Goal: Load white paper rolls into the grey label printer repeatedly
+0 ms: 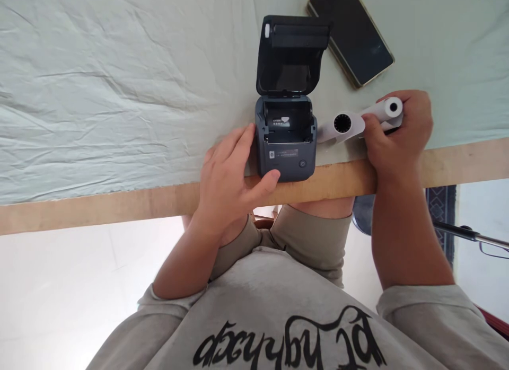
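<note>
A small dark portable printer [287, 160] sits at the table's front edge with its lid [292, 54] raised. Its paper bay looks bare except for a white label inside. My left hand [233, 171] rests against the printer's left side and front corner, fingers stretched out and thumb apart. To the right, my right hand [405, 129] is closed around a white paper roll [386, 109] with a small dark core. Between that hand and the printer is a second white paper roll [355, 125] with a wider black core; whether my thumb touches it I cannot tell.
A dark smartphone [356, 33] lies behind the rolls, near the raised lid. Pale green cloth [131, 94] covers the table up to a bare wooden front edge [99, 205]. Below on the right, a metal rod [485, 238] stands near a dark patterned mat [441, 205].
</note>
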Motion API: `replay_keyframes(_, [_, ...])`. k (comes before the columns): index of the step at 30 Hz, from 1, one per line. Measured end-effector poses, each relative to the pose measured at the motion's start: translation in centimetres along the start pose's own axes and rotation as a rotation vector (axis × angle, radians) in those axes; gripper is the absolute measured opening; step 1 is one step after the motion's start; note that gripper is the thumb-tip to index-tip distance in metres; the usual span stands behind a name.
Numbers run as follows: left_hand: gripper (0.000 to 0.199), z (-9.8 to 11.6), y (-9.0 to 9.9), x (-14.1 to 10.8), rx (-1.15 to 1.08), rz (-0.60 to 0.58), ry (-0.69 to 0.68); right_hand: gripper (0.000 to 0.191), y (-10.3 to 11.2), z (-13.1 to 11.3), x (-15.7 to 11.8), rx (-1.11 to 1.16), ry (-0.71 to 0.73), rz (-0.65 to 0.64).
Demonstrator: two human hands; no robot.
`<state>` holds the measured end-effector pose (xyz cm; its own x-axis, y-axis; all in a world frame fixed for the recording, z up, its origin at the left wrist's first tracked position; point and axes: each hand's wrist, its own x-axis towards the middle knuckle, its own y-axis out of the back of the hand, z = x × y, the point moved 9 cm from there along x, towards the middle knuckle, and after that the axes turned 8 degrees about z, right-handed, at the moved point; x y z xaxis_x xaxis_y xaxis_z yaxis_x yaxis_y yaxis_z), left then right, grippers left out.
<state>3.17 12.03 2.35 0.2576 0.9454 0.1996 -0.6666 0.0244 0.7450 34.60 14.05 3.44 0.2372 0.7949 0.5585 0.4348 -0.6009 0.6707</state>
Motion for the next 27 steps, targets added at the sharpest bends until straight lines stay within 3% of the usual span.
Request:
replay_keyframes(7, [0.073,0.1,0.1,0.0,0.011,0.006,-0.017,0.046,0.3,0.0,0.1,0.062,-0.052,0.064])
replay_keyframes(13, [0.072,0.1,0.1,0.0,0.022,0.011,-0.015,0.051,0.0,0.6,0.0,0.052,-0.093,-0.018])
replay_keyframes(21, [0.072,0.0,0.1,0.0,-0.001,-0.002,0.001,0.044,0.0,0.0,0.0,0.020,-0.029,-0.034])
replay_keyframes(27, [0.072,0.1,0.1,0.0,0.014,0.004,-0.007,0.059,0.0,-1.2,0.0,0.076,0.055,-0.042])
